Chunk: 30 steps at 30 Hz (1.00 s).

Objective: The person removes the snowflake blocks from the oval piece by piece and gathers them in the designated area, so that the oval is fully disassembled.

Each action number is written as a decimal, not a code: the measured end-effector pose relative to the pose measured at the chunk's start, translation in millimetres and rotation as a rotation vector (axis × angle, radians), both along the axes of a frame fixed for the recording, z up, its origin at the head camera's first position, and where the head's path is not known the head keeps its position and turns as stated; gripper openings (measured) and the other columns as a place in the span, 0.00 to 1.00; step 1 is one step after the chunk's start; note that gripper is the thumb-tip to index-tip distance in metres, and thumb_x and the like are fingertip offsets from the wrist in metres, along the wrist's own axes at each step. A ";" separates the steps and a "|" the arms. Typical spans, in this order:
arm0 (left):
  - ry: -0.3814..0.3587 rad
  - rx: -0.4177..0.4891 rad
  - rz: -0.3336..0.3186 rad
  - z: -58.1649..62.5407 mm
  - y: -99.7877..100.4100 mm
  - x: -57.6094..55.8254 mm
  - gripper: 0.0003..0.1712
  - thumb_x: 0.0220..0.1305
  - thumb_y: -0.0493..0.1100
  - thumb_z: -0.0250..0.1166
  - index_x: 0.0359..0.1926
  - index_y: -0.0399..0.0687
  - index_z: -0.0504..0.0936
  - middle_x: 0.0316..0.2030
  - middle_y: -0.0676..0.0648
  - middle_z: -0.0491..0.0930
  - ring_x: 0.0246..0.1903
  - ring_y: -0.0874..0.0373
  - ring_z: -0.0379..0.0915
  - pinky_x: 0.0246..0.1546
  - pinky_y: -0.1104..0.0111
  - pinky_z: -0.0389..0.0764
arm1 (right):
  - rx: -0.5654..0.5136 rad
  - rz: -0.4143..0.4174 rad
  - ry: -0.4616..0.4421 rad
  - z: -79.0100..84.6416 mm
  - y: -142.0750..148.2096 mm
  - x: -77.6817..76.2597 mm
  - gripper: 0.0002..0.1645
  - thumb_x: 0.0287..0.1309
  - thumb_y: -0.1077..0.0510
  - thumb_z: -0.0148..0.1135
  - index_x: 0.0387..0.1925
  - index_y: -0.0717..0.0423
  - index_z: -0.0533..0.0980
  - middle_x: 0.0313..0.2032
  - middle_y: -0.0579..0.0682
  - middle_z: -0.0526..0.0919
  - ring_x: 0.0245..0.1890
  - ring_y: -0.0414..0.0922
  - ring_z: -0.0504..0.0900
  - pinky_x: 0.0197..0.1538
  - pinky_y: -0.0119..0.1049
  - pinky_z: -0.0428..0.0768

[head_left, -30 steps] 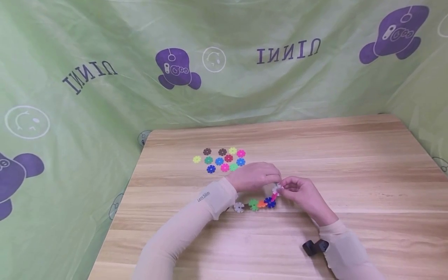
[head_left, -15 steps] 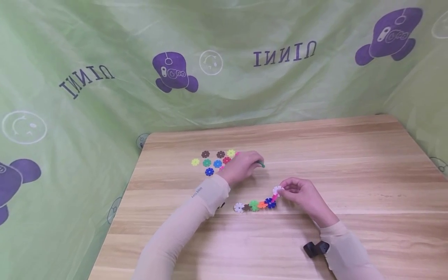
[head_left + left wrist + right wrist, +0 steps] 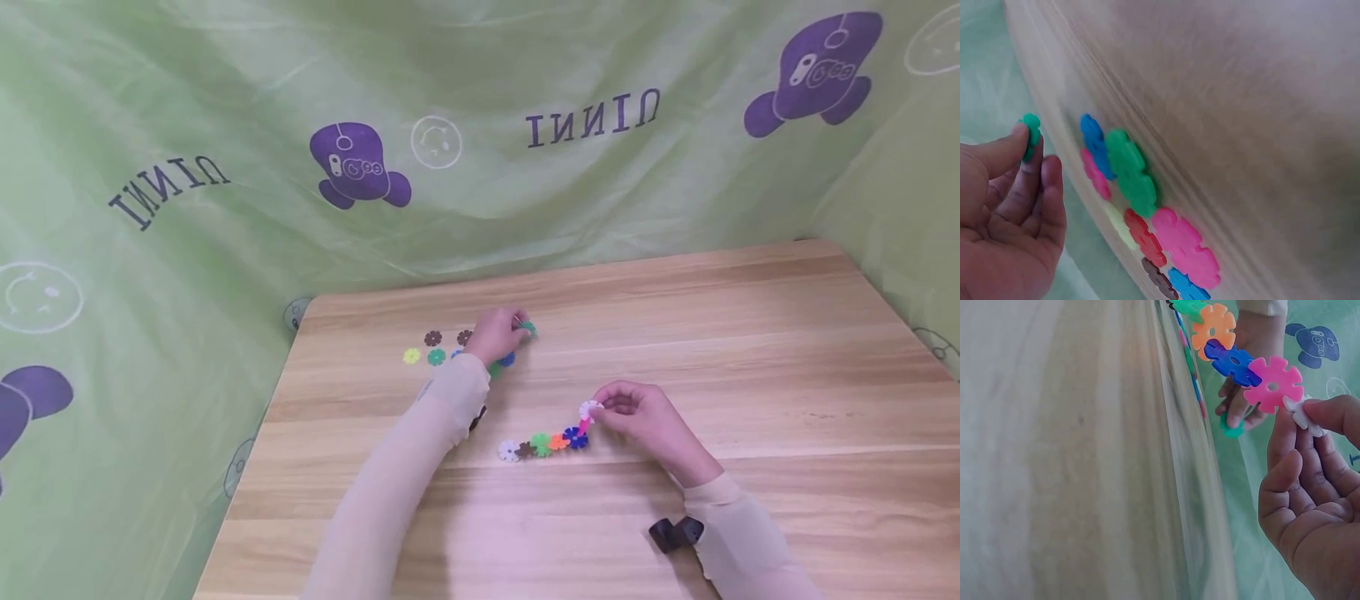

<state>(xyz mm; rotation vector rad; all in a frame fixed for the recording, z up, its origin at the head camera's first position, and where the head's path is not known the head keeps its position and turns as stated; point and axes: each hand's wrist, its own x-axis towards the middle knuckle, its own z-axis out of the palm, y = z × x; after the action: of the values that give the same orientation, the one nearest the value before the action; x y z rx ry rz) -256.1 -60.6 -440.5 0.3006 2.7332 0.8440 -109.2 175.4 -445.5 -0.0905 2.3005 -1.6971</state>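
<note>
Green was the notched disc [image 3: 1031, 128] pinched between the left hand's [image 3: 498, 335] thumb and finger, above the table [image 3: 750, 350] toward its far edge. Thumb and finger of the right hand [image 3: 651, 421] pinched the white end disc [image 3: 590, 410] of a chain [image 3: 542, 445] running toward the table's left edge: seven discs, two white, one each brown, green, orange, blue and pink. Only the right wrist view showed the pink link [image 3: 1274, 384] face-on, with its hole. Nearer the far left corner lay loose discs [image 3: 437, 357]; the left wrist view showed eight, including one red and two pink, covered in the head view.
</note>
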 end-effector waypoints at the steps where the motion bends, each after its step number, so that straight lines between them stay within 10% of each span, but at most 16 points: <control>1: -0.002 -0.014 0.016 -1.1 0.0 -2.9 0.12 0.68 0.44 0.64 0.49 0.47 0.80 0.44 0.45 0.85 0.38 0.55 0.82 0.44 0.65 0.83 | 0.000 -0.001 0.000 -0.4 0.4 0.4 0.13 0.57 0.60 0.69 0.42 0.63 0.79 0.38 0.54 0.85 0.39 0.44 0.84 0.40 0.30 0.83; 15: 0.087 -0.137 0.167 -18.5 -0.6 -30.3 0.17 0.64 0.48 0.68 0.51 0.47 0.84 0.47 0.46 0.86 0.44 0.52 0.82 0.52 0.60 0.81 | 0.039 -0.031 0.029 -3.6 7.6 -1.8 0.12 0.57 0.59 0.69 0.41 0.60 0.80 0.38 0.52 0.86 0.40 0.43 0.83 0.43 0.29 0.82; 20: 0.112 -0.056 0.194 -19.9 -7.7 -21.4 0.17 0.64 0.45 0.68 0.52 0.44 0.84 0.49 0.44 0.85 0.48 0.52 0.82 0.56 0.61 0.80 | 0.030 -0.017 0.028 -4.4 3.2 -0.3 0.12 0.57 0.59 0.70 0.41 0.61 0.80 0.38 0.52 0.86 0.40 0.43 0.83 0.42 0.29 0.82; 25: -0.123 0.296 0.206 -7.3 -12.2 -2.3 0.19 0.66 0.46 0.66 0.57 0.49 0.82 0.53 0.48 0.84 0.55 0.53 0.79 0.62 0.59 0.76 | 0.039 -0.003 0.011 -5.0 4.7 -1.1 0.12 0.58 0.59 0.69 0.42 0.60 0.80 0.39 0.52 0.86 0.41 0.43 0.84 0.43 0.28 0.82; 30: -0.465 0.592 0.068 10.3 -7.7 25.1 0.24 0.66 0.46 0.66 0.61 0.45 0.78 0.55 0.43 0.83 0.57 0.51 0.79 0.66 0.56 0.72 | 0.018 -0.017 0.019 -2.7 8.4 -3.3 0.14 0.59 0.60 0.68 0.45 0.62 0.80 0.41 0.55 0.86 0.42 0.42 0.85 0.44 0.26 0.82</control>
<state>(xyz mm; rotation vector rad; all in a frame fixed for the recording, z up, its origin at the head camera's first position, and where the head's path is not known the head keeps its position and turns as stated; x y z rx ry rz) -231.1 -68.4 -430.2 0.0989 2.0328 1.5164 -112.4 183.8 -448.2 -0.0843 2.3359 -1.6906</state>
